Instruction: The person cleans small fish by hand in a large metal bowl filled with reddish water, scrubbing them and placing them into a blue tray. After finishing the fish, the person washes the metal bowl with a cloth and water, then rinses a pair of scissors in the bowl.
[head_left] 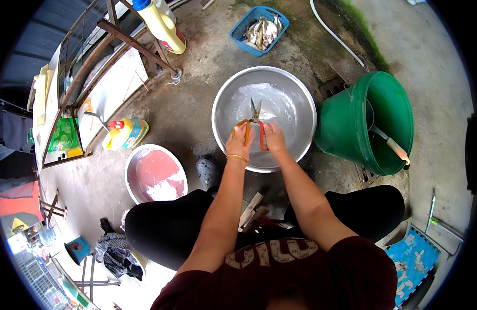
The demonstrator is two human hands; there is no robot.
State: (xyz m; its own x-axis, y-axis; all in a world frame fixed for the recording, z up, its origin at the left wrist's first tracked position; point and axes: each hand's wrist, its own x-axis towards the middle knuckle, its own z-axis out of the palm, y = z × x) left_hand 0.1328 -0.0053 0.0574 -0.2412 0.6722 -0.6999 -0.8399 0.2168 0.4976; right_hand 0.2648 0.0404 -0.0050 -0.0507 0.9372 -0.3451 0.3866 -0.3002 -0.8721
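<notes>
I hold a pair of scissors over a large metal basin, its blades spread and directed away from me. My left hand, with a yellow bangle at the wrist, is closed on the orange handle. On the other side, my right hand is closed at the red handle. A little water seems to cover the basin's bottom. Beyond the basin, several small silvery fish lie in a blue plastic basket.
Close by on the right, a green bucket leans over with a pale-handled utensil inside. A smaller basin of reddish liquid stands left, near a yellow bottle. A metal rack, a tall bottle and a white hose lie farther out.
</notes>
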